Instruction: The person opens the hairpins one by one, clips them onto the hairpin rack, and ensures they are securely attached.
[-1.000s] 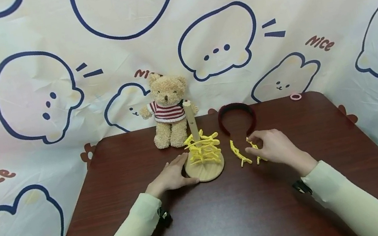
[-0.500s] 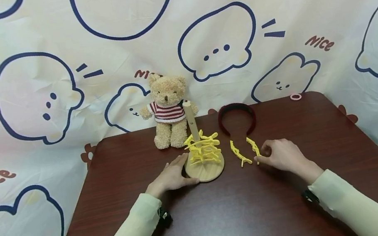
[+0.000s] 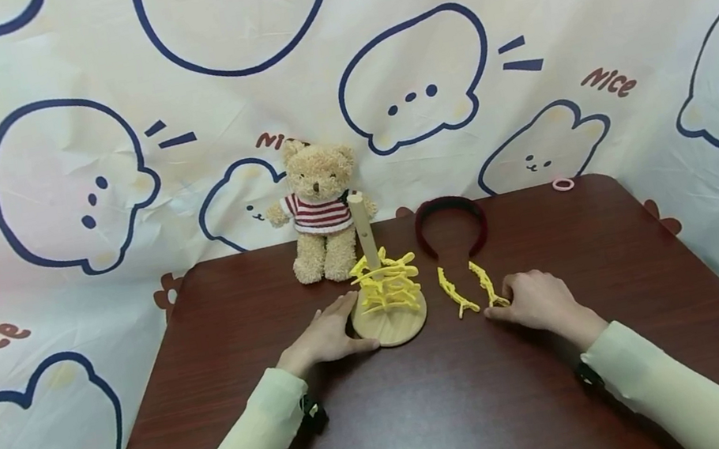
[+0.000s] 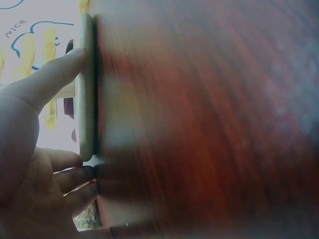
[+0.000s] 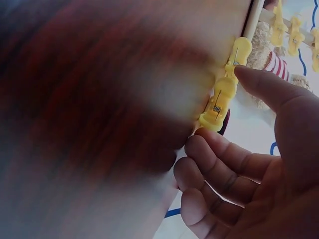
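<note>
A wooden stand has a round base (image 3: pixel 392 329) and an upright post (image 3: pixel 363 228). Several yellow clothespins (image 3: pixel 388 284) cluster around its lower part. My left hand (image 3: pixel 327 334) holds the left side of the base, thumb at the front edge and fingers farther back; the left wrist view shows the thumb (image 4: pixel 60 74) on the disc's rim. To the stand's right lie two short rows of yellow clothespins, a left row (image 3: pixel 456 294) and a right row (image 3: pixel 482 279). My right hand (image 3: pixel 539 301) has thumb and index finger at both sides of the nearest clothespin (image 5: pixel 219 107) of the right row.
A teddy bear (image 3: pixel 319 199) in a striped shirt sits behind the stand. Beyond the clothespin rows lies a dark red headband (image 3: pixel 446 205). A pink ring (image 3: pixel 563 184) is at the back edge of the brown table (image 3: pixel 423 422). A printed cloth hangs behind.
My right hand has moved back from the middle of the right row to its near end, and its thumb and index finger have come around the nearest clothespin. My left hand stays put.
</note>
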